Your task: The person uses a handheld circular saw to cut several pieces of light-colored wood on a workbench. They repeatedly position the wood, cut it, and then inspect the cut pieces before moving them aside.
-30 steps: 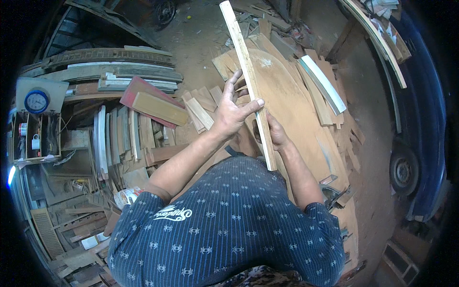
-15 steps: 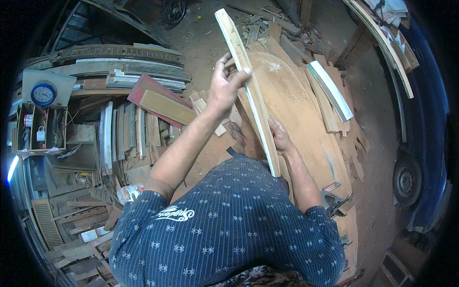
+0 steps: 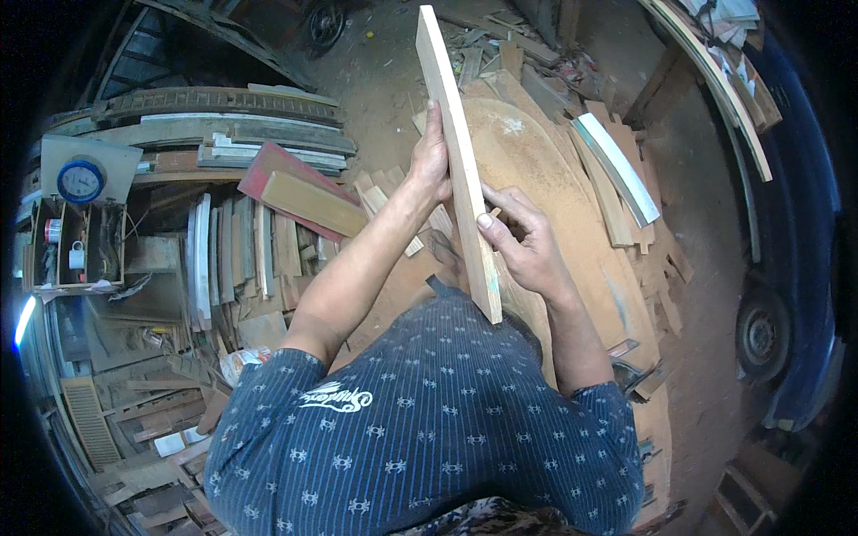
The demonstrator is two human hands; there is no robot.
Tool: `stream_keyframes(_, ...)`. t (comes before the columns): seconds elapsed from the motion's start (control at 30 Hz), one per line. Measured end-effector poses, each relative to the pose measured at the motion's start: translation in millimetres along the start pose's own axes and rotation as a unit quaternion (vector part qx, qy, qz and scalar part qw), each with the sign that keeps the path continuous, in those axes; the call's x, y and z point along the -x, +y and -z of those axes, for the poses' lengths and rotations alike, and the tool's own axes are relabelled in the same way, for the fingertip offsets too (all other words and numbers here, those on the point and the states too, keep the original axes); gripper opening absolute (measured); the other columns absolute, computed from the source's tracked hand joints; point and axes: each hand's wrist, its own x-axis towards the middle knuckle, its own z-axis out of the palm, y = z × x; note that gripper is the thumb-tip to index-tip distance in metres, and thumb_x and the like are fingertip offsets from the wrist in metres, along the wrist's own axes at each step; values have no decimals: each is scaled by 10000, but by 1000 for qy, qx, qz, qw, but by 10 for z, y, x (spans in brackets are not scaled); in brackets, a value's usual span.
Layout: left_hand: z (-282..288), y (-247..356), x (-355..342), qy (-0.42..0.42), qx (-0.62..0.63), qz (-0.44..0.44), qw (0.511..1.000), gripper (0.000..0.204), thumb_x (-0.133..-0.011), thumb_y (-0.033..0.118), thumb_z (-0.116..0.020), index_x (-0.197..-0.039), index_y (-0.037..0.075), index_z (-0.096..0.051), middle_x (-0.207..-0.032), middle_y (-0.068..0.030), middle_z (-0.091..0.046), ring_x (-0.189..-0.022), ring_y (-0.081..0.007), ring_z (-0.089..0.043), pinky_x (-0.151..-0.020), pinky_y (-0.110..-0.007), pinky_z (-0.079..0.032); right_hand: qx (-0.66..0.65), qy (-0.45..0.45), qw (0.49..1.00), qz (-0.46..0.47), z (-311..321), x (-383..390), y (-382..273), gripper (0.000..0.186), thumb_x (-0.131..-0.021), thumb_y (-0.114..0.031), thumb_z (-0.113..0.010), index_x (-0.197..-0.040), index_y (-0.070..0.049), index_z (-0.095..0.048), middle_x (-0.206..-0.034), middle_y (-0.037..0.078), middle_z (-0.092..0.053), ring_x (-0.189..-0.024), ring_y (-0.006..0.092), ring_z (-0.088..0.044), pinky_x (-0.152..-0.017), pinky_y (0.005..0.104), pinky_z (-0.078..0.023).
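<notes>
A long pale wooden board (image 3: 458, 156) is held up in front of my chest, its far end pointing away from me and its near end close to my shirt. My left hand (image 3: 431, 161) grips it from the left, about halfway along, with the fingers partly hidden behind it. Nearer to me, my right hand (image 3: 527, 239) pinches the right side, thumb on the edge. A small greenish mark shows near the board's close end. Beneath lies a dusty wooden work surface (image 3: 545, 179).
Planks and offcuts (image 3: 241, 250) are stacked at the left, beside a red board (image 3: 268, 170). A blue-rimmed dial clock (image 3: 80, 180) stands above a box holding a mug. White-faced strips (image 3: 621, 170) lie on the right of the work surface. A blue vehicle (image 3: 800, 268) stands far right.
The board has turned about its length, showing a broader face and a smooth edge. My right hand has moved up along it; my left hand has shifted slightly down its side.
</notes>
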Motion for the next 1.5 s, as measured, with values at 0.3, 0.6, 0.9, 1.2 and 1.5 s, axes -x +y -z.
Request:
stream_keyframes(0.3,339,-139,-117,-15,-20,26,999,708,-990,665,-471,-1220,4,-574,-999,-114,-685,-877,-188,-701,-736,-357,-631,-58,29,998,-26,-8,82,136,396,-980,-135,-670,-1335,37,-634,-1083,95,-665,-1047,164,-608,-942,308,-469)
stream_keyframes(0.6,136,39,62,64,-56,-58,995,652,-1024,588,-469,-1243,-17,-574,-994,-144,-680,-854,-228,-709,-718,-381,-630,-74,36,997,-14,74,36,240,360,-995,-144,-640,-1304,41,-653,-1167,127,-688,-1077,177,-623,-969,327,-469)
stream_keyframes(0.9,235,63,208,55,-50,-111,991,735,-999,636,-471,-1345,-13,-465,-1187,-164,-644,-1092,-226,-666,-910,-387,-604,7,34,999,-27,24,33,96,358,-955,-180,-709,-1243,30,-684,-1046,110,-684,-947,176,-635,-850,318,-503)
stream_keyframes(1.2,367,84,295,245,-477,-222,815,762,-1023,552,-534,-1417,-94,-433,-1406,-255,-479,-1353,-379,-430,-1191,-463,-290,251,117,955,104,61,98,219,294,-928,-205,-689,-1106,28,-702,-1027,188,-671,-914,336,-653,-818,405,-524)
stream_keyframes(1.5,16,283,897,-329,-838,-192,392,586,-809,168,-798,-1353,107,-588,-1109,-176,-662,-1042,-391,-624,-953,-498,-469,405,-37,899,161,934,956,743,218,-940,-222,-642,-1081,-59,-675,-932,98,-625,-915,279,-633,-864,428,-500)
